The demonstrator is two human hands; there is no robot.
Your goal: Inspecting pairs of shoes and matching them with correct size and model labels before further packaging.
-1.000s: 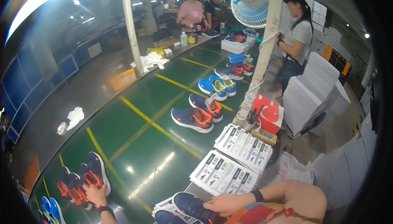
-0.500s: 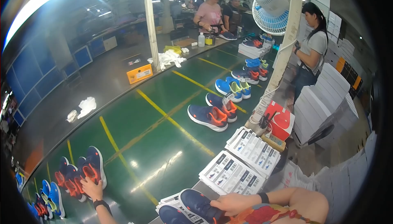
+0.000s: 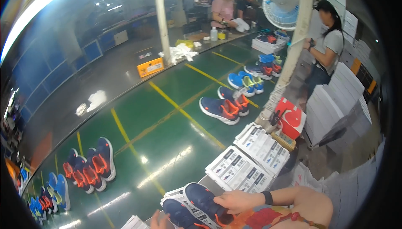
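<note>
at seven o'clock, the left hand (image 3: 158,221), cropped by the frame, sits beside a navy shoe (image 3: 179,212), its grip impossible to tell; at six, the right hand (image 3: 234,200) pinches a second shoe (image 3: 200,197) near its opening. a light pinch and aligned toes would likely serve best. beyond: labelled stacks (image 3: 239,168) at five, more shoes (image 3: 109,157) on the green surface (image 3: 167,141) at eight.

Down here I see two navy shoes side by side over a white printed stack (image 3: 173,194), toes pointing away from the person, orange showing toward the heels; the left-side shoe (image 3: 179,211) sits slightly nearer the person, while the right-side shoe (image 3: 202,199), pale-soled with a small orange mark on its upper, is gripped behind the toe by the right hand (image 3: 236,201)
</note>
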